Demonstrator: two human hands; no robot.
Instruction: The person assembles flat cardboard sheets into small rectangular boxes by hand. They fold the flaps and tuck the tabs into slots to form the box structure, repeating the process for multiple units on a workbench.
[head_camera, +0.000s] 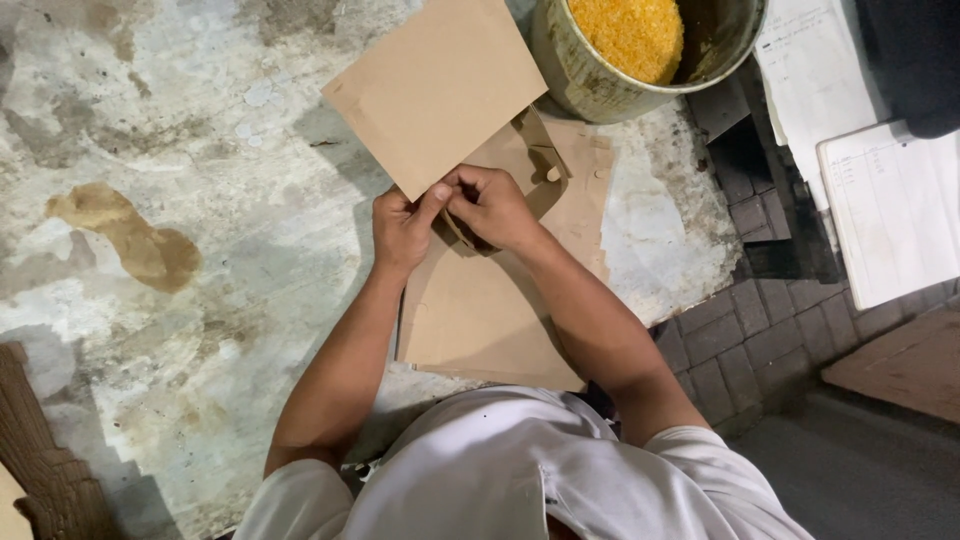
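My left hand (402, 228) pinches the lower corner of a brown paper sheet (436, 88) that stands lifted and tilted away from me. My right hand (494, 205) is closed on the same corner, fingers curled beside the left thumb. Under both hands lies a stack of brown paper pieces (480, 320) on the stained work surface (190, 200). A folded brown paper piece with small holes (580, 180) lies flat just beyond my right hand.
A worn metal bucket (590, 75) holding yellow-orange grains stands at the top. White paper sheets (890, 200) lie at the right over a dark tiled ledge (740, 330). A brown stain (130, 235) marks the surface at left. A wooden edge (40, 460) sits bottom left.
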